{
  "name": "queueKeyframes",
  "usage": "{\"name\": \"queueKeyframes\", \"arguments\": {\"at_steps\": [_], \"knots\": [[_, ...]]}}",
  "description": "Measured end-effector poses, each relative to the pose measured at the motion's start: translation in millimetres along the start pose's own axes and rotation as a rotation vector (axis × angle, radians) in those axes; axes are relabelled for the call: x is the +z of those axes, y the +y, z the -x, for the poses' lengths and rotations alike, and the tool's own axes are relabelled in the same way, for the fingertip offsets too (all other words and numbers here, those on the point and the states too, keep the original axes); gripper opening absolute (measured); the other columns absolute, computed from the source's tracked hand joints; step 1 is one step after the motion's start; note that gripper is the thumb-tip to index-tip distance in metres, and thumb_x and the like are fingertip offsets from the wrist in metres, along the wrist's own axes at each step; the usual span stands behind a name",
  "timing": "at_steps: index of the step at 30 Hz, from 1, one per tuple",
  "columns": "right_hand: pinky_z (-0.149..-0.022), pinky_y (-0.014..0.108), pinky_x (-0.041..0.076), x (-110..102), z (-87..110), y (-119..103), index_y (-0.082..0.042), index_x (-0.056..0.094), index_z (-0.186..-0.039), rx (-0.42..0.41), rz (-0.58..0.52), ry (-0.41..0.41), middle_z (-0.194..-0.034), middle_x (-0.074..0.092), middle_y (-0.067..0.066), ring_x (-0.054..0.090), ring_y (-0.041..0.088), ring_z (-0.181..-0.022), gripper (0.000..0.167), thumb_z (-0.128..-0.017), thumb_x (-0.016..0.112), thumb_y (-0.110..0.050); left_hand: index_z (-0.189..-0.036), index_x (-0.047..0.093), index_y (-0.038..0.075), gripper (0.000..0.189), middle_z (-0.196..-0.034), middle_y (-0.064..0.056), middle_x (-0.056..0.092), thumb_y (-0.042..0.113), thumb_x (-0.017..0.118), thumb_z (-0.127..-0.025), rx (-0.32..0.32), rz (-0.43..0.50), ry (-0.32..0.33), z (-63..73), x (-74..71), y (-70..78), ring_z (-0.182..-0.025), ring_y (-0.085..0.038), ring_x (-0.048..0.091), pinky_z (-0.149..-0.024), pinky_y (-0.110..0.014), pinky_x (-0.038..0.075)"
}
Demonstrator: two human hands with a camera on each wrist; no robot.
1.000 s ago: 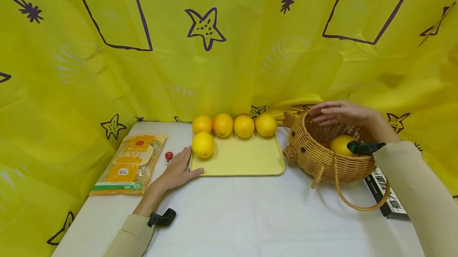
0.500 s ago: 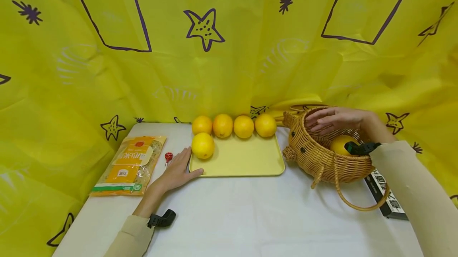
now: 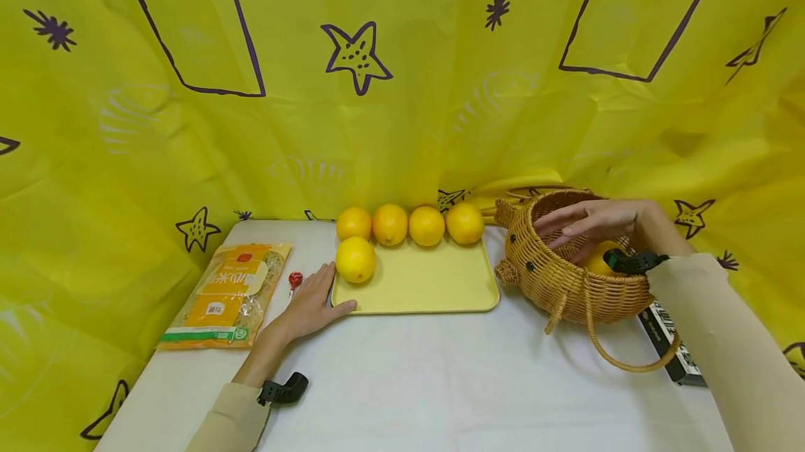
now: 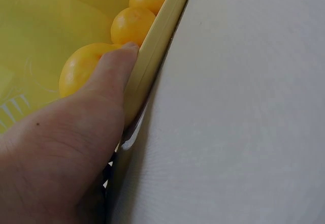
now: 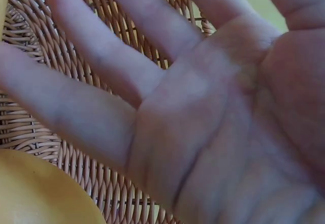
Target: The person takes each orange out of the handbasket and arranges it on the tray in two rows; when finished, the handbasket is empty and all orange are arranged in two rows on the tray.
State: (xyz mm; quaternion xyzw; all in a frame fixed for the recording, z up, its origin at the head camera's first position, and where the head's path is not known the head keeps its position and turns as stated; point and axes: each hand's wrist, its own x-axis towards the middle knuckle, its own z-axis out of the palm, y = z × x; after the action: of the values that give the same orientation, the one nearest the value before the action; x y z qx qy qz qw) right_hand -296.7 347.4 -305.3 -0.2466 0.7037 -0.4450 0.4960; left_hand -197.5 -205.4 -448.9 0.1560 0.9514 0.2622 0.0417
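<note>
A pale yellow tray (image 3: 428, 284) bears several oranges: a row along its back edge and one orange (image 3: 356, 260) in front at the left. My left hand (image 3: 308, 304) rests against the tray's left side with straight fingers, its thumb on the near corner of the rim. At the right stands a wicker basket (image 3: 553, 291) with a pig's face. My right hand (image 3: 591, 220) reaches over its opening, fingers spread and dipping inside. In the right wrist view the palm is bare, and an orange (image 5: 40, 193) lies in the basket below the fingers, touched by none of them.
A packet of grain (image 3: 226, 291) lies left of the tray, with a red lollipop (image 3: 295, 280) between them. Under the basket's right side a black and white box (image 3: 669, 347) sticks out. The basket's handle (image 3: 629, 368) hangs toward the front. A yellow curtain (image 3: 402, 124) rises behind.
My right hand has sunk lower into the basket, its fingers now below the rim. The left hand stays on the tray. The whole view has shifted slightly.
</note>
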Motion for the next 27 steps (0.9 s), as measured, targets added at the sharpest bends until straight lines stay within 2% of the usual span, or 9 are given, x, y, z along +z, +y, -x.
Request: {"name": "queueKeyframes", "arguments": {"at_steps": [8, 16, 20, 27], "knots": [[-0.100, 0.047, 0.051, 2.3, 1.4, -0.5, -0.011, 0.023, -0.155, 0.052, 0.005, 0.035, -0.141, 0.047, -0.024, 0.053, 0.008, -0.129, 0.051, -0.105, 0.035, -0.012, -0.155, 0.011, 0.000, 0.101, -0.161, -0.022, 0.015, 0.057, 0.061, -0.087, -0.004, 0.006, 0.004, -1.2, 2.3, -1.2, -0.150, -0.039, 0.014, -0.122, -0.058, 0.012], [-0.099, 0.048, 0.052, 2.9, -2.4, -3.5, -0.024, 0.028, -0.154, 0.053, -0.021, -0.054, -0.143, 0.047, -0.021, 0.052, 0.013, -0.132, 0.050, -0.105, 0.034, -0.011, -0.154, 0.012, -0.002, 0.101, -0.161, -0.024, 0.015, 0.057, 0.060, -0.088, -0.006, 0.000, 0.007, 0.7, 0.7, -0.9, -0.150, -0.040, 0.015, -0.121, -0.059, 0.012], [-0.100, 0.048, 0.050, 4.9, -3.4, -4.0, -0.022, 0.025, -0.155, 0.042, -0.035, -0.076, -0.144, 0.046, -0.020, 0.052, 0.014, -0.132, 0.051, -0.105, 0.035, -0.011, -0.154, 0.012, -0.003, 0.100, -0.161, -0.024, 0.015, 0.055, 0.061, -0.088, 0.000, 0.005, 0.010, 1.4, -0.1, -0.6, -0.150, -0.041, 0.015, -0.121, -0.059, 0.012], [-0.100, 0.046, 0.051, 5.0, -1.2, -1.2, -0.017, 0.022, -0.156, 0.049, -0.021, -0.035, -0.142, 0.046, -0.021, 0.051, 0.009, -0.131, 0.052, -0.105, 0.036, -0.012, -0.154, 0.012, -0.003, 0.100, -0.161, -0.024, 0.014, 0.056, 0.060, -0.089, 0.004, 0.012, 0.005, 1.8, 0.3, -0.3, -0.150, -0.041, 0.014, -0.122, -0.058, 0.011]]}}
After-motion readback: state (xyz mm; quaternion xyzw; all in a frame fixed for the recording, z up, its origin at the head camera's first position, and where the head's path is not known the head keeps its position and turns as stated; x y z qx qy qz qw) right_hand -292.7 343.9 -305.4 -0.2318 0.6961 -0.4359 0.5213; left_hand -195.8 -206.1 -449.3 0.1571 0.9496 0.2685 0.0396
